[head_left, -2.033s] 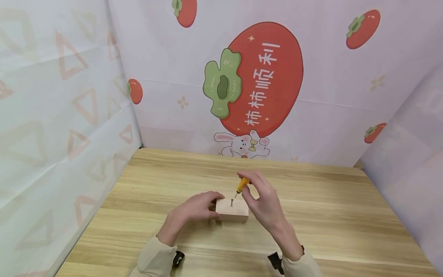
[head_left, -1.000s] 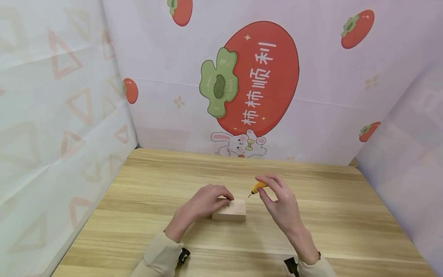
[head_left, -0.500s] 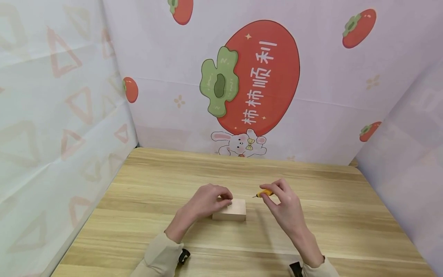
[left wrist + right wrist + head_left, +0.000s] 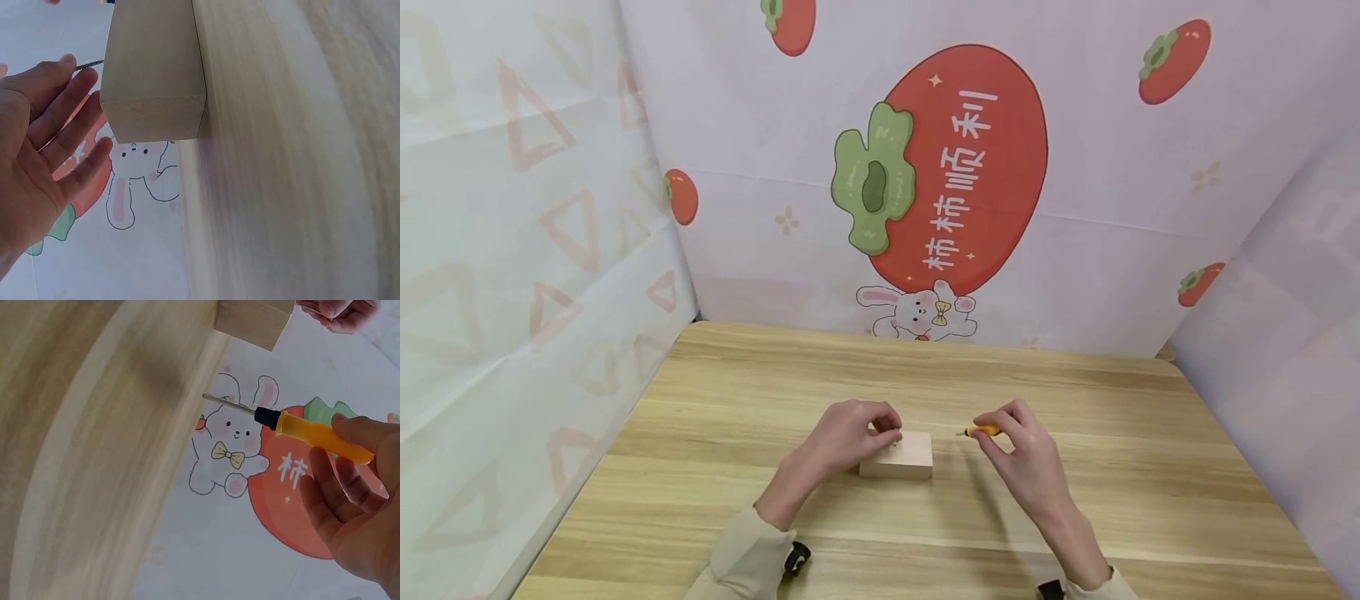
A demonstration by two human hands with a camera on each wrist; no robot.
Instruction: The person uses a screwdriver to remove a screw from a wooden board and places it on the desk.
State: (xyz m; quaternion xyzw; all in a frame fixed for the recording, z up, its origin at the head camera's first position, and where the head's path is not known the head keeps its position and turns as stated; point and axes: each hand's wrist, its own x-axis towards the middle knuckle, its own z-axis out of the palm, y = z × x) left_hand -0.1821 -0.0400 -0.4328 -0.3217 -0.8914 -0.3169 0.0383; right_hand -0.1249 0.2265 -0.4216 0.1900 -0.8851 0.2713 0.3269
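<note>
A pale wooden block lies on the table. My left hand is over its left end, and in the left wrist view thumb and forefinger pinch a thin threaded screw whose lower end meets the block's top face. The other fingers are spread beside the block. To the right of the block, my right hand holds a small screwdriver by its yellow handle. The screwdriver lies nearly level above the table, its metal shaft pointing left toward the block, tip apart from it.
The wood-grain table runs back to a white cloth wall printed with persimmons and a rabbit. A patterned cloth hangs along the left side, another on the right.
My left hand has gone from gripping the block's left end to pinching the screw on top. My right hand has moved right, away from the screw, and tipped the screwdriver from steep to nearly level.
</note>
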